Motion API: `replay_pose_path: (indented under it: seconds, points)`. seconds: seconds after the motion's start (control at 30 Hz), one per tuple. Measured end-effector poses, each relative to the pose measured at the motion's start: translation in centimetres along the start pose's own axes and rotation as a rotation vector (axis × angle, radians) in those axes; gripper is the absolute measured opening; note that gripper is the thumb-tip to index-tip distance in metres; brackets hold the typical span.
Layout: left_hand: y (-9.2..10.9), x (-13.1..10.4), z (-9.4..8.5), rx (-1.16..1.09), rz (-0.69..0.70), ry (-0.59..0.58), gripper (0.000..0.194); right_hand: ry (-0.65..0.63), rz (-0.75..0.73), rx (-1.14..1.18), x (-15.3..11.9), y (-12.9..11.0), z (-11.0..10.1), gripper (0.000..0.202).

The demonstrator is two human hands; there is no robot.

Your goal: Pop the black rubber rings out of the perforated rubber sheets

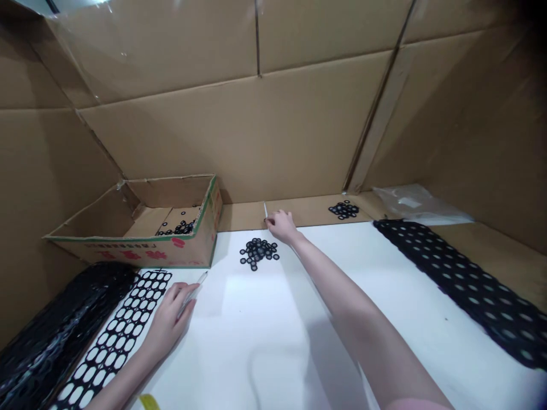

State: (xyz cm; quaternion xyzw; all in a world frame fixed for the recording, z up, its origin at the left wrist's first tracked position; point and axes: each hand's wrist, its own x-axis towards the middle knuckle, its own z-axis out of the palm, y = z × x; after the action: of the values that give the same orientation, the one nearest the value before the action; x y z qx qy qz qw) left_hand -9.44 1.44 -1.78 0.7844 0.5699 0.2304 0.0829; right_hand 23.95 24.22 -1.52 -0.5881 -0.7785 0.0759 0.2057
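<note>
My left hand is closed round a thin pale tool at the left, beside a black perforated sheet with rows of oval holes. Farther forward, my right hand is stretched to the back edge of the white surface. Its fingers are pinched on a slim white stick that points up and away. Just to the left of and nearer than my right hand lies a loose pile of small black rings.
An open cardboard box with black rings inside stands at the left. More rings lie at the back. A black dotted sheet and a clear plastic bag are at the right. Black wrapped material lies at the left.
</note>
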Motion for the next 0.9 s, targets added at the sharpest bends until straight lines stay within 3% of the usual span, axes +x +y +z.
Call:
replay_pose_path:
  seconds: [0.33, 0.43, 0.53, 0.67, 0.77, 0.83, 0.9]
  points:
    - [-0.6, 0.1, -0.2, 0.001, 0.053, 0.058, 0.031, 0.011, -0.080, 0.129, -1.8, -1.3, 0.1, 0.025]
    - [-0.7, 0.3, -0.3, -0.005, 0.063, 0.062, 0.030, 0.055, -0.053, 0.105, -3.2, -0.4, -1.1, 0.027]
    - [-1.0, 0.3, -0.3, -0.019, 0.065, 0.064, 0.031, 0.147, 0.059, 0.016, -6.0, 3.2, -4.1, 0.028]
    - [-1.5, 0.2, -0.2, -0.036, 0.053, 0.055, 0.029, 0.273, 0.289, -0.170, -12.6, 11.4, -9.5, 0.038]
    - [-2.2, 0.1, 0.1, -0.042, 0.057, 0.048, 0.028, 0.181, 0.555, -0.527, -17.8, 17.7, -12.8, 0.057]
    - [-2.6, 0.1, 0.2, -0.051, 0.067, 0.054, 0.028, 0.099, 0.733, -0.550, -20.0, 20.8, -14.4, 0.060]
    - [-2.9, 0.1, 0.3, -0.054, 0.067, 0.058, 0.028, 0.040, 0.812, -0.455, -21.1, 22.6, -15.6, 0.055]
